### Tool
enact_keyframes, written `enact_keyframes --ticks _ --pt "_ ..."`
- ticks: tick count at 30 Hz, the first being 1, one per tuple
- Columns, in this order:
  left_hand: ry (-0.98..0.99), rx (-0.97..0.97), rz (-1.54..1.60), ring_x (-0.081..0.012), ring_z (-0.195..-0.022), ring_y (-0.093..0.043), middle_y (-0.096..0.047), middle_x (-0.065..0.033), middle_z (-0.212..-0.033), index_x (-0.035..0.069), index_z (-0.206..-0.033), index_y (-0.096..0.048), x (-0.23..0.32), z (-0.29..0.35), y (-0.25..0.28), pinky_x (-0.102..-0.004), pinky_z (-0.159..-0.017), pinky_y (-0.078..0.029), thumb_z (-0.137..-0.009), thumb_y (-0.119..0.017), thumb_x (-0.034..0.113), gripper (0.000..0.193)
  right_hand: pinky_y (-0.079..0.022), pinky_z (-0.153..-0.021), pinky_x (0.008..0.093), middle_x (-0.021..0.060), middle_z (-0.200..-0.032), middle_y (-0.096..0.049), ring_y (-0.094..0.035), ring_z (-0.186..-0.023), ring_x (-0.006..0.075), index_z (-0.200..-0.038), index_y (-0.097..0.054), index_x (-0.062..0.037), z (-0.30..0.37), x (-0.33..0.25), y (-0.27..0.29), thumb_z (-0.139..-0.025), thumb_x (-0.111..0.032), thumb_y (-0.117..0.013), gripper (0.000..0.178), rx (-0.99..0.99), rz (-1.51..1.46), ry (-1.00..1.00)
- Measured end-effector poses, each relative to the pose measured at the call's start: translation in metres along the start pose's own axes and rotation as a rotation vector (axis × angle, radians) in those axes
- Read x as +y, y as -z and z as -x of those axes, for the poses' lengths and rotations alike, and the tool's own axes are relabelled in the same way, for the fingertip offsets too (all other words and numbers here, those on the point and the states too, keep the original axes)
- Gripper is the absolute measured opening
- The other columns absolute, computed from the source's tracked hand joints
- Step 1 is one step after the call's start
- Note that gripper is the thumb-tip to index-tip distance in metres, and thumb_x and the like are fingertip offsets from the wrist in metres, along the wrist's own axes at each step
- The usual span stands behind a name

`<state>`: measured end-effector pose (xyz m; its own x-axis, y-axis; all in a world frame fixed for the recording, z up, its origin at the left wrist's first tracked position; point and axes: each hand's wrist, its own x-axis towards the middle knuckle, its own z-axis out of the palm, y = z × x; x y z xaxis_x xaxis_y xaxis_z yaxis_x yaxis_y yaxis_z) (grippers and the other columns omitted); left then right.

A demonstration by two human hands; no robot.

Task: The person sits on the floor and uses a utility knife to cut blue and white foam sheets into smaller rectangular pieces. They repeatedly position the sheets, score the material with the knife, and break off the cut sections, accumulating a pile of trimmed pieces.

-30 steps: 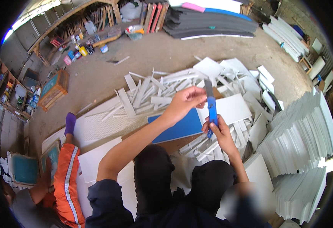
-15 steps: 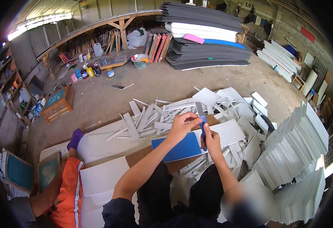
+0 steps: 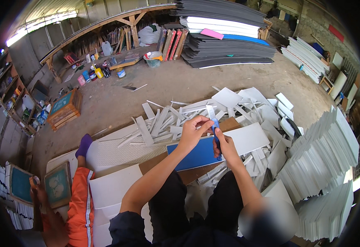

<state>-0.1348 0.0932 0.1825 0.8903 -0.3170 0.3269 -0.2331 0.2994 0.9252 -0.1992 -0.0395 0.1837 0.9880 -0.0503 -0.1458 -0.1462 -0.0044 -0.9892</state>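
Above my lap I hold a blue utility knife (image 3: 215,125), its wide blade pointing up and away from me. My right hand (image 3: 227,148) is closed round the lower handle. At the upper handle, close to the blade, the fingers of my left hand (image 3: 194,131) pinch the knife. Beneath my hands a blue foam sheet (image 3: 193,155) lies on a brown board (image 3: 150,163), and a white sheet (image 3: 249,140) lies to its right.
White offcuts (image 3: 159,123) are heaped beyond the board. Tall stacks of white sheets (image 3: 324,156) rise at my right. A co-worker's orange-trousered leg (image 3: 80,206) is at my left, beside framed screens (image 3: 58,185). Dark sheets (image 3: 229,49) are piled at the back.
The knife has tilted slightly left, and its blade now looks brighter. Both my hands keep their grip. At the left, the co-worker's hand has moved toward a framed screen.
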Motion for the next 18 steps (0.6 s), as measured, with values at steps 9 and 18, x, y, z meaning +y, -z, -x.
enact_keyframes --ticks 9,18 --pt "0.107 0.025 0.132 -0.0116 -0.08 -0.06 -0.061 -0.0082 -0.087 -0.004 -0.092 -0.059 0.006 0.002 -0.003 -0.0268 -0.075 -0.052 -0.087 -0.058 0.014 0.019 -0.041 -0.048 0.0259 0.0051 -0.058 -0.046 -0.048 -0.05 0.0128 -0.081 -0.048 -0.0012 0.002 0.008 0.01 -0.095 -0.032 -0.038 0.036 -0.174 0.039 0.205" --pt "0.16 0.012 0.124 -0.0117 -0.081 -0.059 -0.061 -0.0069 -0.087 -0.002 -0.096 -0.058 -0.004 -0.003 -0.007 -0.0259 -0.076 -0.051 -0.086 -0.059 0.019 0.023 -0.042 -0.052 0.0249 0.0046 -0.065 -0.048 -0.05 -0.055 0.0124 -0.089 -0.048 -0.0016 0.0 0.01 0.023 -0.096 -0.028 -0.038 0.029 -0.26 -0.043 0.153"
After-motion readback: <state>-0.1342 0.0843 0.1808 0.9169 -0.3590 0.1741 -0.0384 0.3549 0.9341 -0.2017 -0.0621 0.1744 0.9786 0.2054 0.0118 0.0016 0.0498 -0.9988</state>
